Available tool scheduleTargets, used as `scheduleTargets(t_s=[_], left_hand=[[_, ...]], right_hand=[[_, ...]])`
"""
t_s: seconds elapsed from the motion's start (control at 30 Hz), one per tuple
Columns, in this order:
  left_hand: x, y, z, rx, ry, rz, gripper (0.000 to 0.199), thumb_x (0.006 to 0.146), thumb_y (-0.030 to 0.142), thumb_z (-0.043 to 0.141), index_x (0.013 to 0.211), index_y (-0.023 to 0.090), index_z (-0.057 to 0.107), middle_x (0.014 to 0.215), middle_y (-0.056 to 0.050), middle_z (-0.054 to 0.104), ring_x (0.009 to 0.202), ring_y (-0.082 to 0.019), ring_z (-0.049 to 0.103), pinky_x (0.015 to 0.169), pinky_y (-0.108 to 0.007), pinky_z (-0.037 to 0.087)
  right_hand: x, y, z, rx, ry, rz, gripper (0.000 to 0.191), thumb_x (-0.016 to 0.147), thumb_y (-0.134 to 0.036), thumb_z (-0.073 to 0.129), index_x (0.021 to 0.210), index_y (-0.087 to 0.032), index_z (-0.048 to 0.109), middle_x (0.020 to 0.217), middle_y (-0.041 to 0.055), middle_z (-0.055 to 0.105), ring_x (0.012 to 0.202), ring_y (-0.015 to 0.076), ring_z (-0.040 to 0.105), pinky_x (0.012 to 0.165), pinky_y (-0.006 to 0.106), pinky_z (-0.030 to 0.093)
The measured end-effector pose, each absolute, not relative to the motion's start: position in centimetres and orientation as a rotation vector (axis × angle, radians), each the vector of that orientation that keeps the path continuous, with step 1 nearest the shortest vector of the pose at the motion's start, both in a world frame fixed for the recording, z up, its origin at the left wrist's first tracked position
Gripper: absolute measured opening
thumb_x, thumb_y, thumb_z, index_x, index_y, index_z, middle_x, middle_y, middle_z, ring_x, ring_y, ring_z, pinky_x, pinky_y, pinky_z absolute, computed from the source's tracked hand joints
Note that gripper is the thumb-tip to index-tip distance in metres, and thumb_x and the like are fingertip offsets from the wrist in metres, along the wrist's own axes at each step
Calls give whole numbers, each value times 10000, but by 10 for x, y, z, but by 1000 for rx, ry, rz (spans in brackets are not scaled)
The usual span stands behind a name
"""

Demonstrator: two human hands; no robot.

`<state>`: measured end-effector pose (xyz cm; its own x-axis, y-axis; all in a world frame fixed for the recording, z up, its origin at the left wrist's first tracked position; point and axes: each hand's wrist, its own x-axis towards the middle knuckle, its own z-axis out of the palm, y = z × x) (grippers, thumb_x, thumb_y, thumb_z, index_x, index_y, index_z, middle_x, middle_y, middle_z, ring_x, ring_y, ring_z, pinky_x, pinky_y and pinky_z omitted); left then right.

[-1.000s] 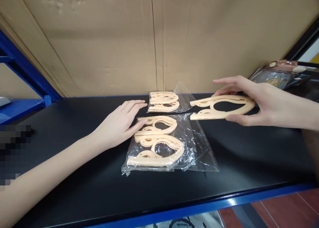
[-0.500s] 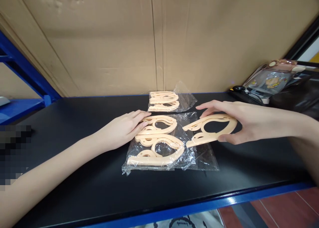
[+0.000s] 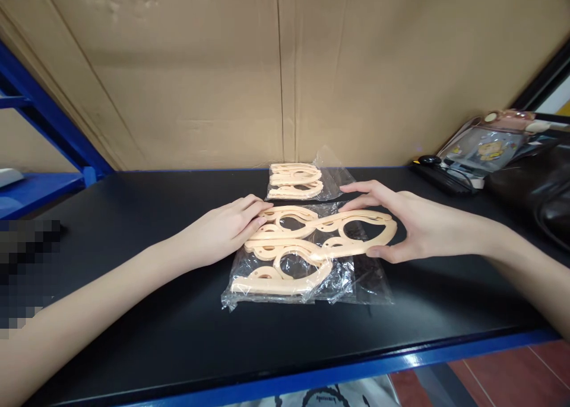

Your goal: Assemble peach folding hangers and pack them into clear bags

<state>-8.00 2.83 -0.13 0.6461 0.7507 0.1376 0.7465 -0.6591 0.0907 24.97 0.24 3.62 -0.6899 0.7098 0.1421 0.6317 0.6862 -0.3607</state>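
Observation:
A cream folding hanger (image 3: 380,235) is gripped by my right hand (image 3: 396,217) between thumb and fingers; its far end overlaps other cream hangers. Those folded hangers (image 3: 285,285) lie in or on a clear plastic bag (image 3: 369,282) at the middle of the black table. My left hand (image 3: 234,229) has its fingers together at the left edge of the upper hanger, pinching there. Whether the held hanger is inside the film or on top of it, I cannot tell.
Behind lies a second clear bag (image 3: 333,178) with several cream hangers (image 3: 296,180). The black table (image 3: 178,330) has a blue front edge. At the right are a black cable device (image 3: 445,175), a clear pouch (image 3: 483,149) and a dark bag (image 3: 525,181). Cardboard (image 3: 187,69) stands behind.
My right hand has moved left with the hanger, whose end now overlaps the hangers on the bag. My left hand stays at the same hanger. The view has shifted slightly.

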Motion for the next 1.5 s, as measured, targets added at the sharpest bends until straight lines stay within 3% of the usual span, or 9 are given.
scheduleTargets(t_s=[0.27, 0.4, 0.63, 0.87, 1.03, 1.2, 1.27, 1.4, 1.5], left_hand=[[-77, 28, 0, 2830, 1280, 261, 471, 1020, 380, 212, 1333, 144, 473, 1245, -89, 548, 1158, -219, 528, 1025, -356, 415], [-76, 27, 1, 2831, 1295, 247, 481, 1021, 387, 200, 1338, 143, 468, 1242, -99, 550, 1159, -225, 527, 1026, -368, 414], [-77, 26, 1, 2835, 1282, 243, 465, 1024, 383, 204, 1323, 157, 480, 1254, -87, 547, 1156, -217, 530, 1016, -343, 415], [-77, 27, 0, 2836, 1285, 238, 454, 1026, 379, 211, 1316, 158, 483, 1273, -82, 545, 1167, -215, 519, 1018, -346, 407], [-78, 27, -1, 2826, 1274, 258, 449, 1023, 387, 226, 1311, 159, 485, 1268, -77, 548, 1163, -215, 516, 1016, -347, 407], [-76, 27, -1, 2783, 1315, 270, 466, 1023, 398, 207, 1312, 151, 477, 1237, -85, 558, 1138, -213, 535, 1010, -350, 414], [-76, 27, -1, 2787, 1309, 270, 469, 1020, 400, 208, 1312, 152, 478, 1238, -86, 561, 1146, -220, 534, 1015, -358, 412], [-76, 28, -1, 2788, 1307, 273, 465, 1021, 400, 216, 1313, 154, 482, 1243, -90, 562, 1140, -224, 533, 1012, -374, 417], [-75, 26, 0, 2808, 1279, 332, 450, 1022, 401, 246, 1312, 167, 499, 1283, -87, 546, 1157, -227, 518, 1022, -391, 409]], right_hand=[[241, 3, 14, -1013, -2577, 500, 967, 771, -380, 691, 1500, -299, 61, 1380, 93, 521, 1276, 252, 505, 1034, 414, 439], [238, 2, 7, -995, -2550, 515, 1066, 774, -395, 691, 1517, -295, -66, 1378, 123, 507, 1231, 266, 542, 1003, 434, 469], [241, 0, 15, -1049, -2553, 414, 1102, 749, -380, 708, 1523, -293, -71, 1306, 95, 581, 1139, 274, 603, 980, 462, 483], [231, 0, 3, -971, -2498, 514, 1028, 787, -322, 687, 1525, -288, -28, 1331, 96, 572, 1219, 257, 558, 1047, 485, 434], [226, -1, -12, -867, -2415, 608, 1087, 828, -386, 669, 1507, -301, -176, 1496, 142, 392, 1323, 276, 463, 1057, 513, 434], [225, 0, -16, -759, -2397, 669, 1024, 874, -392, 618, 1496, -343, -194, 1571, 106, 257, 1387, 275, 374, 1101, 532, 379], [226, 1, -11, -792, -2421, 660, 1023, 871, -410, 618, 1505, -320, -179, 1550, 123, 305, 1378, 293, 385, 1091, 545, 386], [231, 2, 2, -998, -2497, 606, 1089, 813, -460, 669, 1519, -286, -142, 1418, 140, 499, 1208, 316, 569, 983, 537, 489], [234, 3, 8, -1058, -2549, 582, 1129, 775, -440, 707, 1518, -303, -132, 1361, 97, 561, 1203, 298, 571, 1020, 549, 447]])
